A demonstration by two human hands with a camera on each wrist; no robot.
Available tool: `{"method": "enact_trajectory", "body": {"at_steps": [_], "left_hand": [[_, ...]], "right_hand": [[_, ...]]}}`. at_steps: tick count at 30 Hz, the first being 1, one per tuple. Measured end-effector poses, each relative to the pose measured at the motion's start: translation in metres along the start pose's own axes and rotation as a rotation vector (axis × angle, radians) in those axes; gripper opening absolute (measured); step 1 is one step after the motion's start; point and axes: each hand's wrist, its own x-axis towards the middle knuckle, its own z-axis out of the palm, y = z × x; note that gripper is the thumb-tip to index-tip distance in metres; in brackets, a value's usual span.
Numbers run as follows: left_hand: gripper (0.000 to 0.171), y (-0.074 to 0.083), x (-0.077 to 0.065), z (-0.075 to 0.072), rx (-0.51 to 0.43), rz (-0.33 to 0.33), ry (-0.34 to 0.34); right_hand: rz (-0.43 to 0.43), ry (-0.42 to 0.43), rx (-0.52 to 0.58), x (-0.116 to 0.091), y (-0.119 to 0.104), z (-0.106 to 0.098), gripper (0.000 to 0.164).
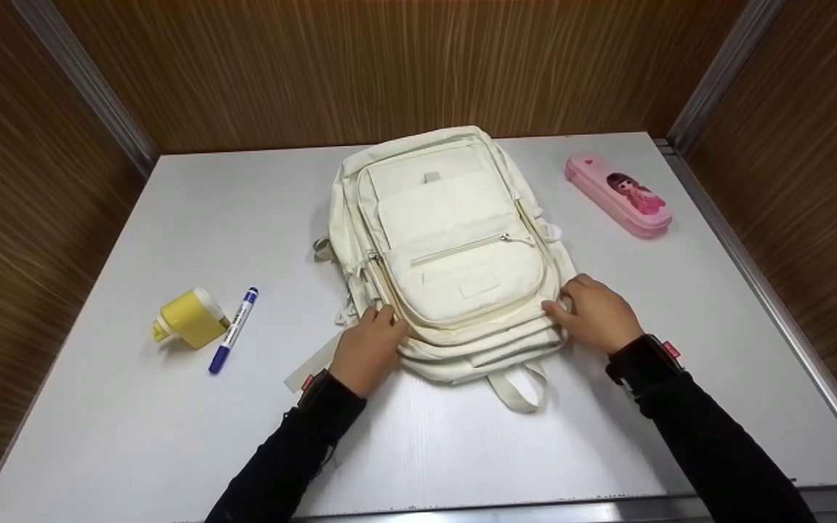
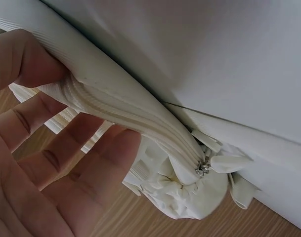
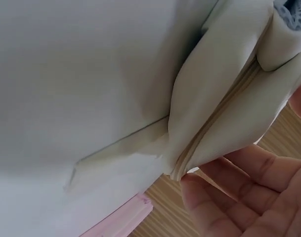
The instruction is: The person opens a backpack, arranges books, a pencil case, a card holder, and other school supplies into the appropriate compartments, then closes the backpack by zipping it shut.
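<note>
The cream backpack (image 1: 447, 211) lies on the tabletop (image 1: 171, 450) with its long axis running near to far, the far end leaning left, its near end between the left hand (image 1: 369, 347) and the right hand (image 1: 600, 314), both with fingers pinching a side edge.

A cream backpack (image 1: 455, 207) lies front up on the white bench (image 1: 135, 428). The left hand (image 1: 366, 349) and the right hand (image 1: 599, 314) hold its near corners; how far their fingers (image 1: 384, 317) curl under the fabric is hard to tell. Left of the backpack, a yellow bottle (image 1: 193, 319) lies just beside a blue-capped marker (image 1: 234, 330); a pink case (image 1: 611, 192) lies to the right.
</note>
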Motion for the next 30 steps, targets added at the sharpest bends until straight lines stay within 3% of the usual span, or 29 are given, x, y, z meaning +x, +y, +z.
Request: {"method": "enact_trajectory", "body": {"at_steps": [7, 14, 20, 25, 30], "left_hand": [[0.021, -0.013, 0.002, -0.003, -0.020, -0.066, -0.059], [0.024, -0.025, 0.004, -0.002, -0.006, -0.096, -0.064], [0.031, -0.031, 0.003, -0.002, 0.022, -0.093, -0.047], [0.026, -0.028, 0.002, -0.006, 0.060, -0.069, -0.032], [0.020, -0.018, 0.007, -0.011, 0.086, -0.038, 0.052]], "right_hand": [[-0.058, 0.034, -0.035, -0.008, -0.010, 0.005, 0.032], [-0.080, 0.038, -0.032, -0.013, -0.016, 0.006, 0.032], [-0.084, 0.029, -0.021, -0.015, -0.019, 0.006, 0.033], [-0.084, 0.032, -0.005, -0.015, -0.018, 0.006, 0.031], [-0.084, 0.029, 0.008, -0.013, -0.016, 0.006, 0.032]]}}
